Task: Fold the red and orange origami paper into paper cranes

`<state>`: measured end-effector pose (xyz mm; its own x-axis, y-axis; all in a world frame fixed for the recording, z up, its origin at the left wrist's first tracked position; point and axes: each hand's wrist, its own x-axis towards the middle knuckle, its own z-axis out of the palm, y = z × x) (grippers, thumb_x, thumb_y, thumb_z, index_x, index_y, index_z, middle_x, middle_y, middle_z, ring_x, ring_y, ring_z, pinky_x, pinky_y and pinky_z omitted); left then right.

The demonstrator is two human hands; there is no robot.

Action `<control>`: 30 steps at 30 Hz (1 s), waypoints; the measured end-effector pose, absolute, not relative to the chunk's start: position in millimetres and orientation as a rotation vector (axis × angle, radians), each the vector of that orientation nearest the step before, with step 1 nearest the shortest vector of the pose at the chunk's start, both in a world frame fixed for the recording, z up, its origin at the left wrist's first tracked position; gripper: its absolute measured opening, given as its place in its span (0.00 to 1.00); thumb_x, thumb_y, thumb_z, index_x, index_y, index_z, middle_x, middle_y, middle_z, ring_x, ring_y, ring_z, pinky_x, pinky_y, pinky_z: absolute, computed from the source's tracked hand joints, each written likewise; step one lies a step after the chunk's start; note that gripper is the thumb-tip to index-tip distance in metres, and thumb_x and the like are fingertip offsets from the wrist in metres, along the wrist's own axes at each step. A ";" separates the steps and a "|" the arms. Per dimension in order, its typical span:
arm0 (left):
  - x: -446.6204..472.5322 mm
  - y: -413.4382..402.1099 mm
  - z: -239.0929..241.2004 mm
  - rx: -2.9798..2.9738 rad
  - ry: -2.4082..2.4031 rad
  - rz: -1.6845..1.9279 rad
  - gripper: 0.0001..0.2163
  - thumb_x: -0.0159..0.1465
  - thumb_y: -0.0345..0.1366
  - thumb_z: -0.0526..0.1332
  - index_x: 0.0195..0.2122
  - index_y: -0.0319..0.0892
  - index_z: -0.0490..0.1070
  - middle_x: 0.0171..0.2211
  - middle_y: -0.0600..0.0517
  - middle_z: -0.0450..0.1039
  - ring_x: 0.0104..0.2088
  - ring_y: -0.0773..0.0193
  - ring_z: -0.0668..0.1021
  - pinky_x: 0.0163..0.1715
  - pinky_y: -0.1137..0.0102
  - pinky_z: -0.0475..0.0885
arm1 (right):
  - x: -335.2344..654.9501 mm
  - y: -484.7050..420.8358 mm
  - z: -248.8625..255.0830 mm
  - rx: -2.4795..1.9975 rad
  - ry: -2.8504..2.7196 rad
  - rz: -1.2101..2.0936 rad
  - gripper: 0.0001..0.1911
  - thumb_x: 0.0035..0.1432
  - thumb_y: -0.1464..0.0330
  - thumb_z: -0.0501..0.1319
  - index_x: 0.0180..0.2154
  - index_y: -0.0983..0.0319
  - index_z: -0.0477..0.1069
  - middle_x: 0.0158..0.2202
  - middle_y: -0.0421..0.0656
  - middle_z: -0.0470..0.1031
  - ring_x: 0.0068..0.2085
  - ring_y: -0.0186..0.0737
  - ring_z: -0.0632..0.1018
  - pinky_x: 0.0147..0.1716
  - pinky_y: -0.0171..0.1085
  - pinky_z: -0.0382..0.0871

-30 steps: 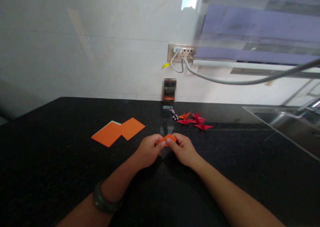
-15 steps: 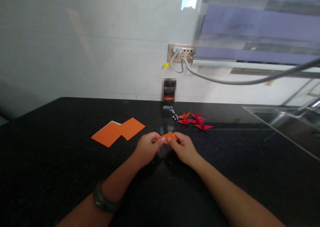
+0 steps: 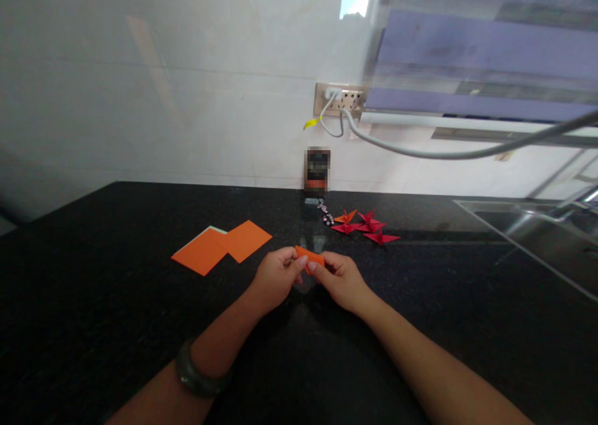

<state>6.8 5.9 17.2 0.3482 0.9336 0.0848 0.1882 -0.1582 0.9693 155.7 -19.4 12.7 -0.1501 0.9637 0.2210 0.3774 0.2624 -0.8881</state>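
Note:
Between my two hands is a small folded piece of orange origami paper, held just above the dark countertop. My left hand pinches its left side, the thumb lying on top. On its right side my right hand grips it, thumb pressed near the other thumb. The fingers underneath are partly hidden. To the left lie flat orange paper squares, overlapping, with a pale edge showing. Beyond my right hand stand several folded paper cranes, red ones and an orange one.
A pixelated upright device leans on the wall, with a beaded strap in front. A sink is set into the black countertop at right. A grey cable runs from the wall socket.
The orange paper has turned in my fingers and now looks narrower, a folded strip rather than a wider peak. Both hands stay in nearly the same place.

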 end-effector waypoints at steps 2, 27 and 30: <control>5.9 6.4 16.2 1.650 1.054 0.937 0.11 0.57 0.40 0.53 0.22 0.40 0.64 0.16 0.57 0.64 0.19 0.69 0.69 0.22 0.74 0.63 | 155.3 -19.8 13.5 -1.239 -1.675 0.890 0.14 0.53 0.62 0.54 0.23 0.64 0.66 0.18 0.36 0.58 0.21 0.29 0.60 0.20 0.30 0.53; 5.9 6.7 15.1 1.719 1.070 0.895 0.11 0.59 0.40 0.49 0.22 0.41 0.60 0.17 0.57 0.63 0.20 0.68 0.70 0.23 0.73 0.64 | 156.6 -17.1 18.7 -1.100 -1.311 1.270 0.16 0.49 0.57 0.59 0.21 0.64 0.66 0.16 0.36 0.65 0.19 0.28 0.66 0.22 0.30 0.59; 5.8 6.1 15.7 1.720 1.062 0.893 0.11 0.59 0.40 0.49 0.23 0.41 0.61 0.18 0.56 0.63 0.20 0.69 0.69 0.23 0.73 0.64 | 158.1 -15.8 15.1 -1.070 -1.247 1.357 0.16 0.48 0.57 0.59 0.22 0.64 0.66 0.16 0.36 0.65 0.18 0.28 0.66 0.22 0.31 0.61</control>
<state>5.8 6.1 15.7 0.3712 0.9213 0.1163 0.2728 -0.2279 0.9347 158.1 -15.8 15.1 -0.1448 0.9894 0.0063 -0.0897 -0.0068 -0.9959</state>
